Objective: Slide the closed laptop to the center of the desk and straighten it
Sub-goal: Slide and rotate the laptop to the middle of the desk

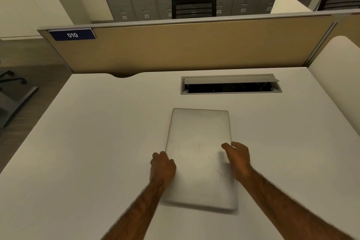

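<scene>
A closed silver laptop (pixel 198 134) lies flat on the white desk (pixel 87 142), near the middle, with its long side running away from me and a round logo on the lid. My left hand (pixel 162 165) grips its left long edge, fingers curled under the rim. My right hand (pixel 238 157) holds the right long edge, thumb resting on the lid and fingers down the side. The near end of the laptop looks blurred.
An open cable hatch (pixel 230 84) with a raised grey flap sits in the desk behind the laptop. A tan partition (pixel 185 46) with a blue "010" label (pixel 72 35) stands along the far edge. A white side panel (pixel 337 68) rises at the right.
</scene>
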A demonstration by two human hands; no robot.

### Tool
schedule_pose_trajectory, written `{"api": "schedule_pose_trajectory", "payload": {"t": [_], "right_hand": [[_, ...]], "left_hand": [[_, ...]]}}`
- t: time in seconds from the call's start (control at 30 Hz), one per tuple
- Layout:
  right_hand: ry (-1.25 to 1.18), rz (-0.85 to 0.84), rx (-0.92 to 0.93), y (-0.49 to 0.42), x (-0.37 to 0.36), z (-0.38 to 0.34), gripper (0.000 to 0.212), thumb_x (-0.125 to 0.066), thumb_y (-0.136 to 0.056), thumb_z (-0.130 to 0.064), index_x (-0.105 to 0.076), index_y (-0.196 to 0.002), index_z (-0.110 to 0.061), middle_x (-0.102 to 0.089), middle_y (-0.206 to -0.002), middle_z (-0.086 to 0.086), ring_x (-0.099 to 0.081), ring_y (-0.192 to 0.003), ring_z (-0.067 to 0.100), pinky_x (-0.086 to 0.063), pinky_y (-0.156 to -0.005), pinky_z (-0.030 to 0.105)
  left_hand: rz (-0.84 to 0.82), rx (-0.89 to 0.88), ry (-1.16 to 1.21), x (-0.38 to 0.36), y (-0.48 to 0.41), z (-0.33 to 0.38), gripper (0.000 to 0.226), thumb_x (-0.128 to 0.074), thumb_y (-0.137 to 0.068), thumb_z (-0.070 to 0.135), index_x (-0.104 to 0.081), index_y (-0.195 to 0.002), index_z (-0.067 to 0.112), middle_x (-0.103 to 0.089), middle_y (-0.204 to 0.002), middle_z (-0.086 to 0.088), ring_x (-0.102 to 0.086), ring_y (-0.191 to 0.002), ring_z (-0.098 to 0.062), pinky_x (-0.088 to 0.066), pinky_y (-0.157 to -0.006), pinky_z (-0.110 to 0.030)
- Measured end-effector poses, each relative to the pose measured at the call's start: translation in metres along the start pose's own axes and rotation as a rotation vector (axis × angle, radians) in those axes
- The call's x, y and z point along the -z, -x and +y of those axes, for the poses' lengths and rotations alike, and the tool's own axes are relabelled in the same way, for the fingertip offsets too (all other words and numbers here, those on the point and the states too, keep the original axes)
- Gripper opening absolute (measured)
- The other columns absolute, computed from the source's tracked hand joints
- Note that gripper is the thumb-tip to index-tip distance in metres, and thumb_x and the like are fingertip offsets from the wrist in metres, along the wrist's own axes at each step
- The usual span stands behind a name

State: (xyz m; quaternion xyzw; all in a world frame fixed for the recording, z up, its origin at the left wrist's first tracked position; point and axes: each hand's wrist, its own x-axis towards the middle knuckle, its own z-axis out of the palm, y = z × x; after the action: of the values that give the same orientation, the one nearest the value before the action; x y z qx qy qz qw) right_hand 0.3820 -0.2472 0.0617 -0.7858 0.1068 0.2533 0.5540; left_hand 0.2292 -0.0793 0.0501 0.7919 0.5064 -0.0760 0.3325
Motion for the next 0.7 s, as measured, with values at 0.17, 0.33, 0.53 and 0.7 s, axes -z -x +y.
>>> {"api": "schedule_pose_trajectory", "payload": {"t": [0.17,0.33,0.53,0.7], "right_hand": [[0.075,-0.032,0.038,-0.021,0.012,-0.002,0.049,-0.071,-0.074,-0.024,-0.063,-0.099,0.017,-0.064,-0.100,0.039,-0.061,-0.098,0.056,-0.053,-0.091,0.052],[0.161,-0.041,0.070,-0.038,0.017,-0.003,0.055,-0.071,-0.081,-0.022,-0.058,-0.119,0.017,-0.063,-0.129,0.033,-0.059,-0.123,0.049,-0.047,-0.108,0.057],[0.255,-0.084,0.096,-0.049,0.028,-0.012,0.019,-0.068,-0.075,-0.024,-0.055,-0.070,-0.011,-0.045,-0.071,0.011,-0.045,-0.072,0.028,-0.038,-0.070,0.039],[0.352,-0.091,0.097,-0.061,0.037,-0.024,0.028,-0.070,-0.075,-0.025,-0.047,-0.062,-0.014,-0.046,-0.067,0.005,-0.046,-0.070,0.027,-0.037,-0.069,0.038]], "left_hand": [[0.004,0.008,-0.003,-0.006,0.011,0.012,0.031,-0.040,-0.102,0.018,-0.051,-0.124,-0.001,-0.045,-0.132,-0.018,-0.052,-0.122,-0.033,-0.046,-0.098,-0.039],[-0.006,0.021,0.019,-0.017,0.023,0.017,0.031,-0.040,-0.102,0.019,-0.051,-0.123,-0.001,-0.046,-0.131,-0.018,-0.053,-0.121,-0.033,-0.046,-0.097,-0.039],[-0.011,0.053,0.095,-0.028,0.035,0.027,0.032,-0.042,-0.100,0.016,-0.050,-0.127,0.000,-0.049,-0.133,-0.021,-0.053,-0.120,-0.038,-0.039,-0.083,-0.033],[-0.040,0.065,0.107,-0.038,0.052,0.040,0.027,-0.038,-0.102,0.014,-0.050,-0.120,-0.001,-0.045,-0.131,-0.017,-0.054,-0.119,-0.033,-0.048,-0.096,-0.038]]}}
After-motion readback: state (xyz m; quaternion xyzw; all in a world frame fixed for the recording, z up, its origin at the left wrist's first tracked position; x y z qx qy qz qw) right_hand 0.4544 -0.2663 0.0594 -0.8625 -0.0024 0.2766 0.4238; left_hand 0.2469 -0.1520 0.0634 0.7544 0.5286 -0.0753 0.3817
